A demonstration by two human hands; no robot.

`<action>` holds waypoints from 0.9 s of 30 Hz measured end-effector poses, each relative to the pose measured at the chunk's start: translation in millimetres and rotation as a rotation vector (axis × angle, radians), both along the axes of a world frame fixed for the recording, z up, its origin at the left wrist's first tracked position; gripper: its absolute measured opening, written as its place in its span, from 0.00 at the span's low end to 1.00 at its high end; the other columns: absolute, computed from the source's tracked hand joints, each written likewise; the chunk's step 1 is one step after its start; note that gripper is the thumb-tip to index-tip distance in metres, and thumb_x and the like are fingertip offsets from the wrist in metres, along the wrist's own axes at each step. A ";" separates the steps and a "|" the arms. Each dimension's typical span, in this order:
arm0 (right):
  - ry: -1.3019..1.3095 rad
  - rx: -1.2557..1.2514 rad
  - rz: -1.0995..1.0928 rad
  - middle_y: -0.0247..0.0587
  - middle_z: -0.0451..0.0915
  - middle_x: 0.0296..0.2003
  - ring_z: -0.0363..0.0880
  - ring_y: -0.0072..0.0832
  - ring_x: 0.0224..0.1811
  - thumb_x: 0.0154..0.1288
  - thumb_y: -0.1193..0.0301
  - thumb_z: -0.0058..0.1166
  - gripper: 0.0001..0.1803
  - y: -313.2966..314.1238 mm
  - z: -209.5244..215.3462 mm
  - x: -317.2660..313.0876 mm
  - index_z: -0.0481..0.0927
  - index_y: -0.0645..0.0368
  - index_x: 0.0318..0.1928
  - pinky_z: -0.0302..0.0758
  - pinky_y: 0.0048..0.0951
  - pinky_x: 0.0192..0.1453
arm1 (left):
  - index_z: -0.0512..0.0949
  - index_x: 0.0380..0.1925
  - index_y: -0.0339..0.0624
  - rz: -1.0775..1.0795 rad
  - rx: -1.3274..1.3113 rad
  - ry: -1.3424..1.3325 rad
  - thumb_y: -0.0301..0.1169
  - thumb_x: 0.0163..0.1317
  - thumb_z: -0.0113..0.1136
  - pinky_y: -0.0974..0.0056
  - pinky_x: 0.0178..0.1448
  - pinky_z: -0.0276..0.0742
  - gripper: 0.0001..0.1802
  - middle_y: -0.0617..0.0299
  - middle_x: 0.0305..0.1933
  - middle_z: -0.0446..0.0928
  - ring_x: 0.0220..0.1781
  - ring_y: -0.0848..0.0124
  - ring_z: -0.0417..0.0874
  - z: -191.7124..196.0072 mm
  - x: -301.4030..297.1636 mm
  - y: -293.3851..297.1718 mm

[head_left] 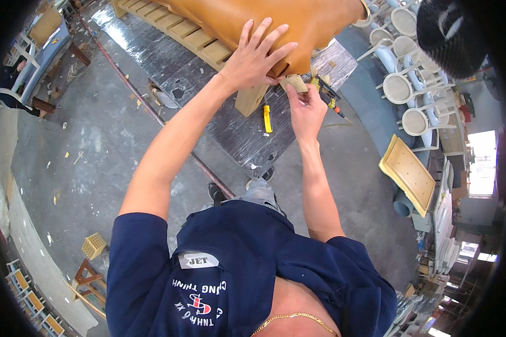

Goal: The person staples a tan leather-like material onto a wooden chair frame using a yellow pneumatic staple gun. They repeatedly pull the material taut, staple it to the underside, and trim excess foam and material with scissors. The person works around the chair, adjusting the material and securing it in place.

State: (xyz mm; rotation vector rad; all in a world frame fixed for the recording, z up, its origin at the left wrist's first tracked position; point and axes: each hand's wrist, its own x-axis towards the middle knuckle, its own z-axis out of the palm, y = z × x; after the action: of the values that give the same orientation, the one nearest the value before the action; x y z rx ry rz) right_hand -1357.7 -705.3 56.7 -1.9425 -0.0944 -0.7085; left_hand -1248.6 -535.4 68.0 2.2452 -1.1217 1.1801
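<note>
My left hand (252,63) lies with fingers spread on the tan leather (275,25) that covers a slatted wooden frame (168,28). The thumb is near the leather's corner. Close by, my right hand (309,112) pinches a small flat beige piece (295,83) between thumb and fingers, right at the leather's lower edge. What the piece is made of I cannot make out. Below the corner, beside a wooden leg (251,100), a yellow-handled cutter (267,119) rests on the dark worktable (239,137). A yellow and black tool (327,94) lies just beyond my right hand, partly hidden.
White round-seated chairs (399,87) are stacked at the far right. Nearer on that side leans a yellow padded panel (409,173). A long pipe or rail (126,84) runs along the table's left side. Scraps litter the floor; a small wooden crate (94,246) stands lower left.
</note>
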 end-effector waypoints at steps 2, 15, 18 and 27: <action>-0.039 -0.068 -0.024 0.43 0.87 0.30 0.85 0.22 0.31 0.64 0.71 0.68 0.11 2.6 3.7 -0.2 0.82 0.66 0.39 0.78 0.26 0.39 | 0.64 0.70 0.62 -0.004 0.013 -0.048 0.54 0.34 0.80 0.32 0.78 0.47 0.58 0.57 0.78 0.57 0.79 0.47 0.52 -3.9 6.2 1.0; -0.044 -0.112 0.019 0.44 0.86 0.30 0.84 0.26 0.29 0.64 0.72 0.67 0.10 3.6 0.3 8.1 0.81 0.66 0.39 0.78 0.28 0.36 | 0.62 0.71 0.62 0.013 0.026 -0.059 0.55 0.30 0.80 0.31 0.77 0.50 0.62 0.58 0.78 0.55 0.79 0.47 0.53 -3.9 1.8 -0.3; -0.061 -0.145 0.022 0.45 0.85 0.29 0.83 0.28 0.28 0.64 0.72 0.67 0.10 8.3 6.6 10.7 0.81 0.65 0.39 0.77 0.29 0.35 | 0.62 0.72 0.62 0.045 0.063 -0.047 0.54 0.30 0.80 0.31 0.78 0.50 0.62 0.58 0.78 0.55 0.79 0.47 0.53 -3.6 0.5 0.1; -0.008 -0.294 -0.025 0.46 0.83 0.28 0.83 0.33 0.28 0.62 0.73 0.67 0.10 1.2 21.6 8.4 0.81 0.65 0.39 0.77 0.31 0.34 | 0.63 0.71 0.63 0.045 0.048 -0.025 0.52 0.34 0.79 0.31 0.78 0.50 0.59 0.60 0.78 0.55 0.80 0.49 0.52 -1.3 -2.6 -0.6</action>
State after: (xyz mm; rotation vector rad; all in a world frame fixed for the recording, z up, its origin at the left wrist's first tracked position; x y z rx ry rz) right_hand -1349.3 -704.1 78.3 -2.2239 -0.1877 -0.7523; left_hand -1251.2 -536.0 66.7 2.3090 -1.1253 1.2147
